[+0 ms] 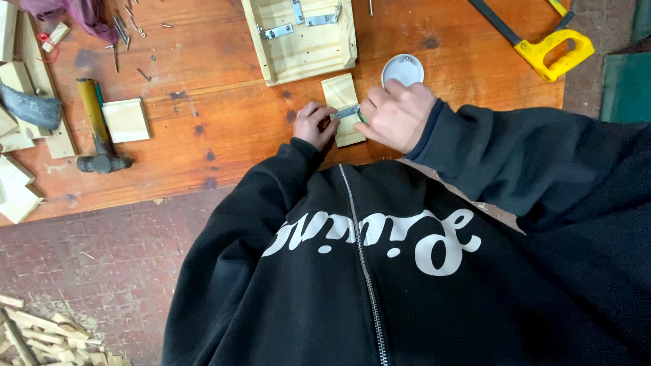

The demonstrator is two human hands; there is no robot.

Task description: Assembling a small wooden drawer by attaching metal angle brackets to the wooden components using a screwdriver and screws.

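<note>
**A:** What are the hands doing?

**B:** Near the centre of the frame, the left hand (314,125) is curled, fingertips pinching one end of a small metal bracket (348,112) that lies across a small pale wooden block (342,102) on the orange-brown workbench (224,115). The right hand (397,115) is closed in a loose fist over the bracket's other end, gripping something green; most of it is hidden, so I cannot tell what tool it is.

**B:** It looks like the bracket is being set and fixed onto the block. The next move seems to call for steadying the bracket squarely.

**A:** What else is nearby?

**B:** Just above the block, a shallow wooden tray (302,44) with metal brackets; to its right a round white lid (403,70). A hammer (98,129) lies at left, a yellow-handled saw (542,44) upper right.
</note>
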